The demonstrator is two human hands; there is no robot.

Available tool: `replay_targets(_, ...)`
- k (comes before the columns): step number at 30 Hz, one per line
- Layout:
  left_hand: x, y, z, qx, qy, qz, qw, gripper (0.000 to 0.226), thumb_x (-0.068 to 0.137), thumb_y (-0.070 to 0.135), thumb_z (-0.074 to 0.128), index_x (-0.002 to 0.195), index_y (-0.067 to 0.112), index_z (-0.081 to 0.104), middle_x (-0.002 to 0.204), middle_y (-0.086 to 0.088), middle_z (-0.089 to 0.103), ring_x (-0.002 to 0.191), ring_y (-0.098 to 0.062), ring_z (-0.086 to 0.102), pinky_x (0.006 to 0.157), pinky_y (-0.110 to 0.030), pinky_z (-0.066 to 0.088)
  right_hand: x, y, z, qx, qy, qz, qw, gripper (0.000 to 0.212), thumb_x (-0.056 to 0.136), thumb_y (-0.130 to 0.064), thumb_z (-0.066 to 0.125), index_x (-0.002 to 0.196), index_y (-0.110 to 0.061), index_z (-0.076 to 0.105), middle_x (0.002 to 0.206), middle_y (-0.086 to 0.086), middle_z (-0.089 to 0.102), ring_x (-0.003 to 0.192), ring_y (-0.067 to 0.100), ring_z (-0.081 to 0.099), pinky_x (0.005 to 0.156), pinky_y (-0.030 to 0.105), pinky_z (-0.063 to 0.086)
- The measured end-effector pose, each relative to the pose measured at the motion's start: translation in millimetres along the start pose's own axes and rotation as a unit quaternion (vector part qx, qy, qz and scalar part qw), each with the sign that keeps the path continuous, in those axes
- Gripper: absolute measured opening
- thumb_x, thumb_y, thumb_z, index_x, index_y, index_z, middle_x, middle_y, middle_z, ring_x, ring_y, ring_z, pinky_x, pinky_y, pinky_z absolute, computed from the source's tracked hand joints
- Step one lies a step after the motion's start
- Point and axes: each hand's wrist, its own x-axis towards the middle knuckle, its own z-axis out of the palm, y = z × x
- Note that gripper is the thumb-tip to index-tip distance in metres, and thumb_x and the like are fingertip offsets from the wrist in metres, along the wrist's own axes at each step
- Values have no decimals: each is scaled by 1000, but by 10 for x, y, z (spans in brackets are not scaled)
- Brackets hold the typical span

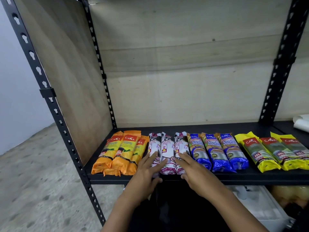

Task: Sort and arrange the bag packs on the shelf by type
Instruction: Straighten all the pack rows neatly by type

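Four groups of bag packs lie side by side on the black shelf. From left to right they are three orange packs, three white-and-purple drawstring packs, three blue packs and three yellow packs. My left hand rests flat with straight fingers on the left drawstring pack. On the right drawstring pack lies my right hand, also flat, its fingers pointing toward the middle pack. Neither hand grips anything.
Black perforated uprights frame the shelf, with wooden panels at the left side and back. A white rolled item sits at the far right rear. Below the shelf a white bin shows on the right. Concrete floor lies to the left.
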Motion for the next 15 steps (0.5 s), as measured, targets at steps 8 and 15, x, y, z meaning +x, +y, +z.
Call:
replay_targets(8, -57, 72, 55, 10, 56, -15, 998, 76, 88, 42, 69, 148, 58, 26, 165, 10, 14, 155, -21, 1, 121, -46, 20, -121, -105, -132, 43, 11, 8, 999, 72, 96, -45, 54, 155, -39, 13, 164, -18, -6, 150, 2, 2, 110, 38, 40)
replay_targets(15, 185, 669, -45, -63, 89, 27, 994, 54, 90, 66, 50, 142, 58, 38, 156, 25, 23, 146, 4, 11, 117, -36, 16, -527, 324, -462, 143, 284, 63, 946, 34, 95, -42, 57, 129, -41, 55, 135, -29, 43, 126, -8, 41, 92, 13, 41)
